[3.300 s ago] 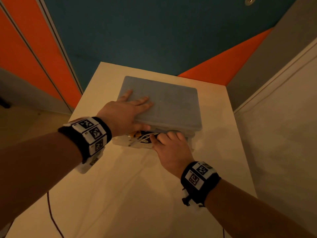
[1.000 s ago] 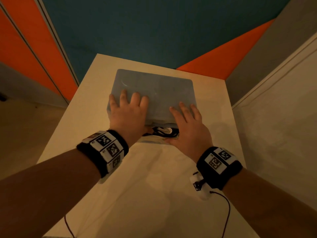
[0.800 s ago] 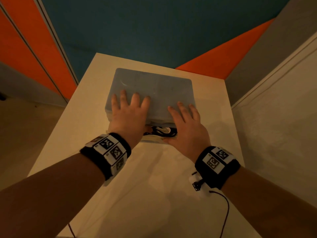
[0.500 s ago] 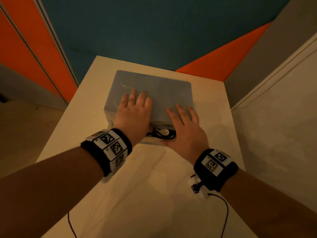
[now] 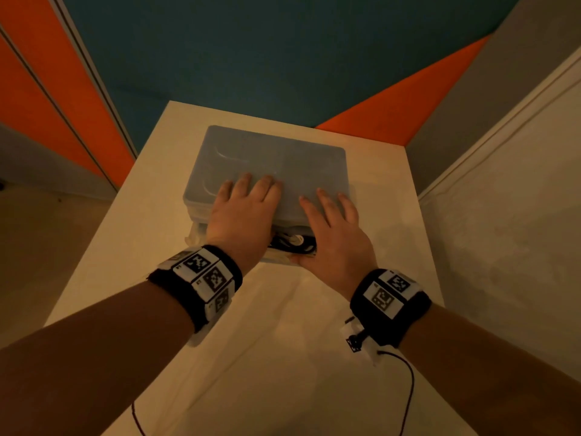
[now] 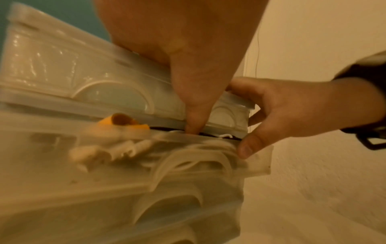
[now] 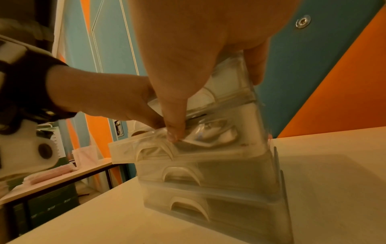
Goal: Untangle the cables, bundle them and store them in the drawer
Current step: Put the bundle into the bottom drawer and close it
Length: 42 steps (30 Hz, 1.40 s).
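Observation:
A translucent drawer unit (image 5: 283, 152) with a grey top stands at the far end of the white table (image 5: 267, 357). Its upper drawer (image 6: 188, 165) sticks out a little. Coiled black and white cables (image 5: 290, 242) show in the gap, and white cables with an orange piece (image 6: 123, 123) show through the drawer's front. My left hand (image 5: 245, 212) lies flat on the unit's top, its thumb (image 6: 196, 125) pointing down at the drawer's rim. My right hand (image 5: 333, 228) also lies flat on top, its thumb (image 7: 174, 132) pressing the drawer's front (image 7: 129, 150).
Two more drawers (image 7: 188, 178) sit shut below the upper one. A pale wall (image 5: 503, 262) runs close along the table's right edge, and a blue and orange wall stands behind. Another table (image 7: 62, 178) with stacked things stands to the left. A thin wire (image 5: 408, 394) trails from my right wristband.
My right hand has left the cables in the drawer and moved onto the unit's top. Over the last second the drawer has slid slightly further in under both thumbs.

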Tool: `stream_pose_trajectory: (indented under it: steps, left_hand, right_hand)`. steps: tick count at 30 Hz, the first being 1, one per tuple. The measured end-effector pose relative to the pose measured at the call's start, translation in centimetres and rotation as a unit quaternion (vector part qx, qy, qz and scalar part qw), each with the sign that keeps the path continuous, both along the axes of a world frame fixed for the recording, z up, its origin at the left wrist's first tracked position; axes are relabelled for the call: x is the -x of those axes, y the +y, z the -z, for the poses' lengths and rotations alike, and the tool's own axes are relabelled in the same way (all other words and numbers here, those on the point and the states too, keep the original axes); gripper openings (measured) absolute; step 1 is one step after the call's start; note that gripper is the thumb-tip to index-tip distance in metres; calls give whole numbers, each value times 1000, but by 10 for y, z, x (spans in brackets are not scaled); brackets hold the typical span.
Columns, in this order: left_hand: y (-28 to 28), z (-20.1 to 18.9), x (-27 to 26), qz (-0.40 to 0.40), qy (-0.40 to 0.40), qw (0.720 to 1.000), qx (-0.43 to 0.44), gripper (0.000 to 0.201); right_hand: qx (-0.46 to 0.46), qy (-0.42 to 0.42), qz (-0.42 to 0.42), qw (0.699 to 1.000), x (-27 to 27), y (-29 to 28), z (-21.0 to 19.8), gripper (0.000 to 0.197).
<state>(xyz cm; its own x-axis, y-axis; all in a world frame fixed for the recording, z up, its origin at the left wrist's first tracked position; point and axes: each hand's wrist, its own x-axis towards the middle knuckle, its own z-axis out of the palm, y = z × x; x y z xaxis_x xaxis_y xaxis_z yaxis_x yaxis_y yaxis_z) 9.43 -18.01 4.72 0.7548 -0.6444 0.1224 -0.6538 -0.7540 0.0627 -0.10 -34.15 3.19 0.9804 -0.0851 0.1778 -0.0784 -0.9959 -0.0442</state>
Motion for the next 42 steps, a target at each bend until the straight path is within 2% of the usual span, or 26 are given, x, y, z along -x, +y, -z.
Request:
stream_pose_trajectory:
  steps: [6,10,12,13,14,15,17,19,20,23,25,28,33,38,42]
  left_hand:
    - [3,1,-1,7,2,1000,3,78]
    - [3,1,-2,12,6,1000,2,78]
    - [4,1,-3,10,2,1000,2,78]
    - [3,2,-3,9,-1,1000,2,78]
    - [3,2,-2,8,-3,1000,3,78]
    - [3,2,-2,7,-3,1000,6,77]
    - [3,3,-1,5,-6,1000,10,77]
    - [4,5,-1,3,-11,1000,13,78]
    - [4,5,-1,3,-14,1000,15,78]
    - [5,6,0,6,-17,1000,19,80]
    - [5,6,1,6,-20,1000,18,80]
    - [6,6,2,6,-15,1000,19,79]
    - [7,7,3,10,-12,1000,25,74]
    - [7,7,2,11,-10,1000,27,73]
    - [6,8,3,9,-14,1000,23,73]
  right_hand:
    - [100,-73,-74,990,33,-10,21,88]
    - [97,-148,-76,981,49,-6,30,49]
    - [36,-121,-36,991,56,8,33,33]
    - [-23,-92,4,995,59,13,35,28]
    - [-107,-70,54,990,60,15,38,25]
    - [-207,-64,106,970,59,14,41,24]
    - [-383,-76,199,899,52,11,44,37]
    - [-478,-89,264,833,37,10,39,59]
    - [-502,-85,284,812,31,11,36,74]
    - [-523,-46,323,787,15,12,31,118]
    - [-527,-37,331,782,7,15,33,128]
    - [-560,-86,318,760,-3,21,43,125]
    - [-586,-123,309,739,-9,24,48,98]
    - [-592,-87,341,725,-12,22,46,85]
    - [-589,-42,338,733,-7,17,46,82]
